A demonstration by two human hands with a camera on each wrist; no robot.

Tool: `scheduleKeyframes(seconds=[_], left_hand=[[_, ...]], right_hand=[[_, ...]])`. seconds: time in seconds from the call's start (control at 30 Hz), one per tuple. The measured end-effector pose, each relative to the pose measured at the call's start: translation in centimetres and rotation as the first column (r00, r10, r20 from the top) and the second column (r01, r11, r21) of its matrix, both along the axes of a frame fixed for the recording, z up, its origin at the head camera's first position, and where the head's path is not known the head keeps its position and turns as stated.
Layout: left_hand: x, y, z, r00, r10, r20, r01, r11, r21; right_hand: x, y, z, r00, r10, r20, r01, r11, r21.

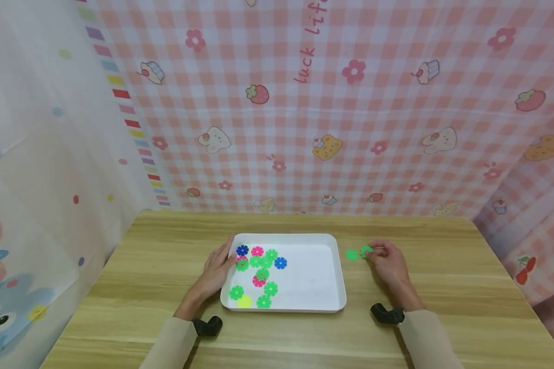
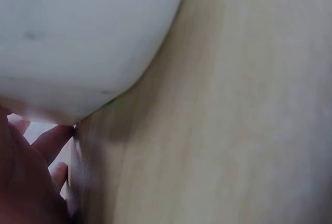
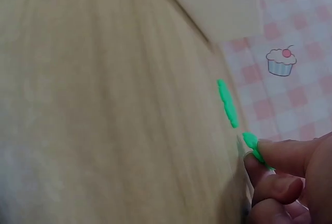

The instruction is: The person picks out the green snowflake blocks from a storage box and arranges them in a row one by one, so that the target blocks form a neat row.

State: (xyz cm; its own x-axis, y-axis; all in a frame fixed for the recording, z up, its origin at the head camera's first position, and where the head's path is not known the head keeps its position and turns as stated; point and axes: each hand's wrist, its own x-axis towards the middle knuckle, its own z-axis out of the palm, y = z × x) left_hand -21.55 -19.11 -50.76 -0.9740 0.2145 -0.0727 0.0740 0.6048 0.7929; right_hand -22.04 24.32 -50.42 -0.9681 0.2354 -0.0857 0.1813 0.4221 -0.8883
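Note:
A white tray [image 1: 309,277] lies on the table, its left half strewn with several notched plastic snowflake discs, mostly green [image 1: 271,289], with some pink [image 1: 257,251], blue [image 1: 280,263] and yellow [image 1: 244,302]. At the tray's left side, my left hand [image 1: 218,269] grips the rim; the left wrist view shows its fingers against the tray's outer wall [image 2: 78,63]. To the right of the tray, my right hand [image 1: 390,264] pinches a green snowflake disc [image 3: 251,140] between thumb and finger. Just left of that one, another green disc [image 1: 352,254] lies flat on the wood.
The wooden table [image 1: 286,338] runs back to a pink checked cloth [image 1: 304,169] hung behind it. Another pale cloth [image 1: 51,154] hangs at the left. Black devices are strapped to the left wrist [image 1: 208,326] and right wrist [image 1: 387,313].

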Motion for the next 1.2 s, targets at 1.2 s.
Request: scheduleKeyframes(seconds=[1.2], left_hand=[[-0.06,0.01,-0.20,1.000,0.005,-0.015,-0.005,1.000,0.005]], right_hand=[[0.34,-0.54,-0.70,0.997,-0.036,-0.062,0.042,0.994,0.105]])
